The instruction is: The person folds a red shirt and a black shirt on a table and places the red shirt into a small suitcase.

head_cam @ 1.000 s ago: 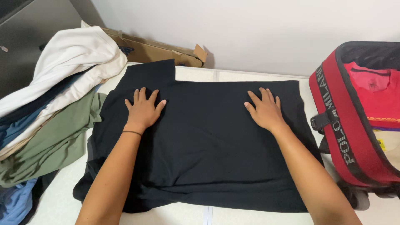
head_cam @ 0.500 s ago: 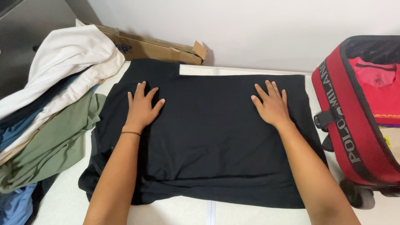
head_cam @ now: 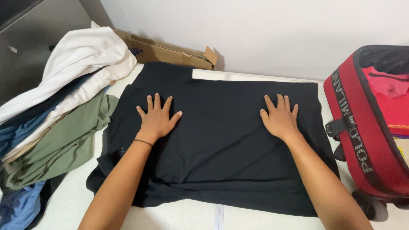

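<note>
White wall and a pale work surface [head_cam: 187, 215] frame the scene, and a black garment [head_cam: 221, 145] is spread across the middle of that surface, folded into a broad rectangle whose near edge is doubled up in a soft ridge. The left hand [head_cam: 156, 119] is laid flat on the left part of the cloth with fingers splayed and nothing gripped; a thin dark band is worn at its wrist. The right hand [head_cam: 280, 119] is pressed flat on the right part in the same way, open and palm down. Compared with a second ago, both hands are found a little lower on the fabric and the cloth is seen to lie smoother, with the upper left corner drawn more squarely into line and a strip of the pale surface uncovered behind the far edge; the garment is judged to be flattened and settled rather than being lifted. To the left, just beside the black cloth, a heap of clothes [head_cam: 55, 106] in white, green and blue is piled, and a flattened cardboard box [head_cam: 166, 49] is propped behind it against the wall. On the right, near the cloth's edge, a red suitcase [head_cam: 366, 140] is stood open, with a pink-red garment [head_cam: 390, 91] visible inside.
</note>
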